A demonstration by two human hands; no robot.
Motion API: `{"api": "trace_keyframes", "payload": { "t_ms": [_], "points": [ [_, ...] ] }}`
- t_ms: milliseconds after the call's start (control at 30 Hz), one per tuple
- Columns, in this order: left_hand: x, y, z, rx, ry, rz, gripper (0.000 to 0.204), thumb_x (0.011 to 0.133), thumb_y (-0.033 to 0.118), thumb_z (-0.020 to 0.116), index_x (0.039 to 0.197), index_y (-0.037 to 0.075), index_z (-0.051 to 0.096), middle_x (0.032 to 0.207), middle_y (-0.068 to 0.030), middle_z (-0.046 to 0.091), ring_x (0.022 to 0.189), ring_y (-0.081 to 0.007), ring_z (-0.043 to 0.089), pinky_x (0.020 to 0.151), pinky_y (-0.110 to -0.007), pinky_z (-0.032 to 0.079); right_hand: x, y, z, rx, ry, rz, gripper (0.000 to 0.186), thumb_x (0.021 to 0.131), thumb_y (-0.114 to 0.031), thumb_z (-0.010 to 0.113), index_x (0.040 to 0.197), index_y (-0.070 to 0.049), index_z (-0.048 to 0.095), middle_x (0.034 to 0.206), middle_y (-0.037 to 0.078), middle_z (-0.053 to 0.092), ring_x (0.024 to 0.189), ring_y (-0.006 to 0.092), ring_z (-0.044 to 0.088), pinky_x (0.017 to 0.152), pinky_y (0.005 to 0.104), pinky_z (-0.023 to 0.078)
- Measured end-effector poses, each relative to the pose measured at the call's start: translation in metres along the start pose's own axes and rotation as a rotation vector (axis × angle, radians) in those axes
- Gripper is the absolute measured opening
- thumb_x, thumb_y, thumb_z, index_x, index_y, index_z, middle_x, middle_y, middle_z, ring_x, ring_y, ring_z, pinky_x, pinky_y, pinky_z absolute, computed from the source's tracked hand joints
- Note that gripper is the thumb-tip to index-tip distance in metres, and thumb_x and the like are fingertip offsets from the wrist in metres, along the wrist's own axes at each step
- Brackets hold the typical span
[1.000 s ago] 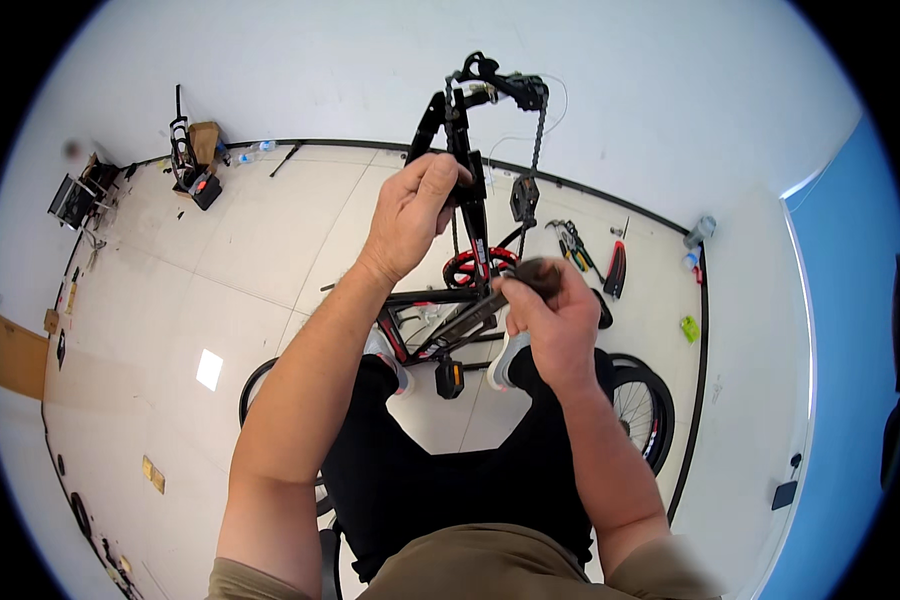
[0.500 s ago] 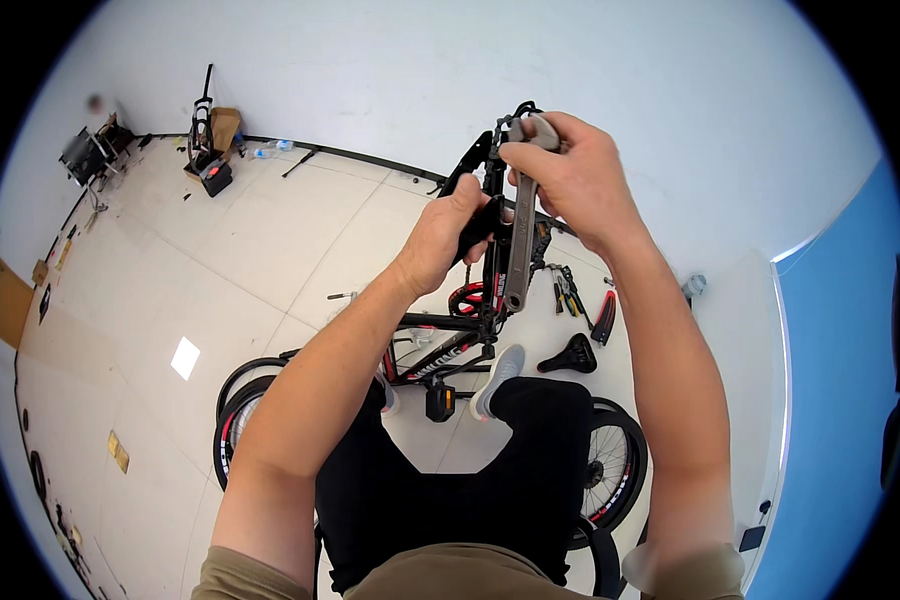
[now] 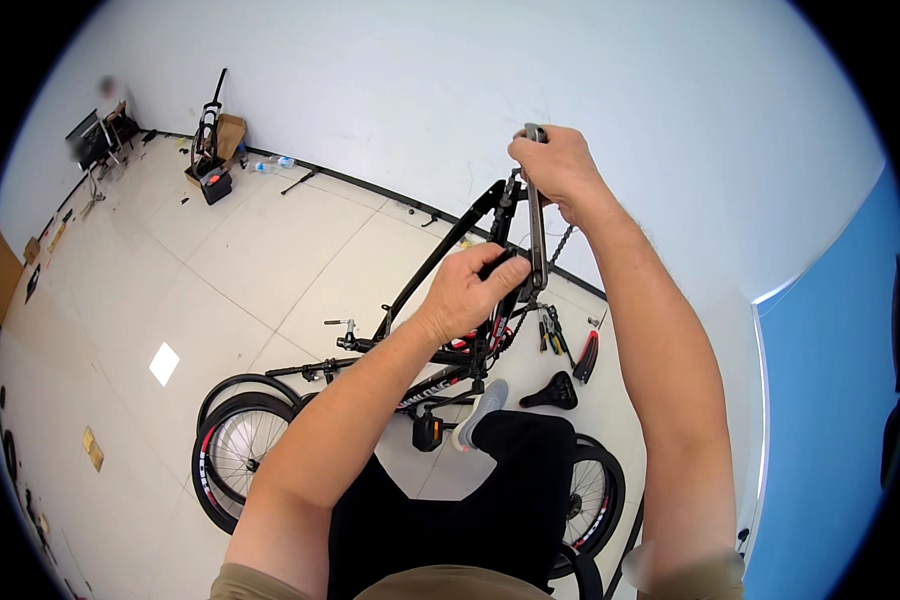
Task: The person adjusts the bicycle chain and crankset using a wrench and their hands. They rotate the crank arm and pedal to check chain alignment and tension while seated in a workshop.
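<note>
My right hand (image 3: 562,172) is closed round a long grey adjustable wrench (image 3: 537,225) near its top end. The wrench stands almost upright beside the raised part of a black bicycle frame (image 3: 438,262). Lower down, my left hand (image 3: 467,290) grips a dark part of that frame, its thumb close to the wrench's lower end. What its fingers close on is partly hidden. A chain (image 3: 564,243) hangs to the right of the wrench. At the frame's lower end, a black pedal (image 3: 427,432) with an orange reflector sits by my shoe.
Right of the frame lie pliers (image 3: 551,330), a red and black folding tool (image 3: 587,357) and a black saddle (image 3: 550,391). Wheels lie at left (image 3: 242,460) and right (image 3: 592,500). A fork (image 3: 208,140) and a toolbox (image 3: 215,185) stand by the white wall.
The frame's raised end has tilted and swung. My left hand has moved down and right, my right hand slightly down. The wrench has turned to show its narrow edge.
</note>
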State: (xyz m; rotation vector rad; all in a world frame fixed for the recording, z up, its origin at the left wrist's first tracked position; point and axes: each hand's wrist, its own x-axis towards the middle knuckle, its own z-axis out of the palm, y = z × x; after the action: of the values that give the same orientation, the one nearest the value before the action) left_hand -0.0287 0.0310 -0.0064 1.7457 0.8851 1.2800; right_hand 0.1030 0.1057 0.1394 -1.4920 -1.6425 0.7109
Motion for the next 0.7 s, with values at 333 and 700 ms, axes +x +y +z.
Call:
{"api": "trace_keyframes", "payload": {
  "t_ms": [333,700],
  "points": [
    [-0.006,0.010,0.005,-0.009,0.132,0.037,0.048,0.097,0.045,0.065,0.092,-0.003,0.069,0.069,-0.0121,0.060,0.064,-0.0180,0.052,0.062,-0.034,0.044,0.014,-0.003,0.002,-0.177,0.071,-0.025,0.019,0.082,-0.016,0.059,0.071,0.000,0.055,0.065,0.010,0.058,0.053,0.0211,0.057,0.047,0.0409,0.047],
    [0.001,-0.004,0.000,-0.453,0.139,-0.188,0.039,0.104,0.037,0.058,0.095,0.001,0.067,0.069,-0.0024,0.061,0.052,-0.0085,0.052,0.047,-0.024,0.041,-0.042,0.015,-0.050,0.079,0.013,0.081,0.026,0.087,-0.028,0.066,0.079,-0.003,0.062,0.063,-0.001,0.050,0.054,0.0101,0.044,0.049,0.0288,0.037]
  ]
}}
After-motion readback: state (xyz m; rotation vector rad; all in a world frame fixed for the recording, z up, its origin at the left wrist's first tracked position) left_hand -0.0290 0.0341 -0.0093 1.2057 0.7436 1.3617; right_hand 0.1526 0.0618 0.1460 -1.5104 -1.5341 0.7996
